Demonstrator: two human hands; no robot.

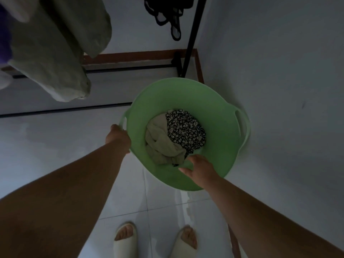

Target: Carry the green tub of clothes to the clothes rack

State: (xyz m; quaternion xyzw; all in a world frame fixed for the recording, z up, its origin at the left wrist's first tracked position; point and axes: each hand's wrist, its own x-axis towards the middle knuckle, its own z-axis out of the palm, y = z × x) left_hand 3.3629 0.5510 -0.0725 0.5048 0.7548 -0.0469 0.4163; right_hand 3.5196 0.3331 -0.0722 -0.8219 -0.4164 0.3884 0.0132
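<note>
The green tub [210, 101] is below me in the room's corner, near the white wall on the right. Inside lie a beige garment [160, 138] and a black floral garment [184, 131]. My left hand [118, 135] is closed on the tub's left handle. My right hand [200, 168] is over the near rim with its fingers spread, reaching into the tub close to the clothes and holding nothing. The black clothes rack [193, 36] stands just beyond the tub, its post rising at the top and its base bar [130, 68] running left along the floor.
Pale green cloths [55, 53] hang at the upper left. Dark garments [167, 17] hang from the rack at the top. A brown skirting [139, 55] lines the far wall. My feet in white slippers [126, 239] stand on the white tiled floor.
</note>
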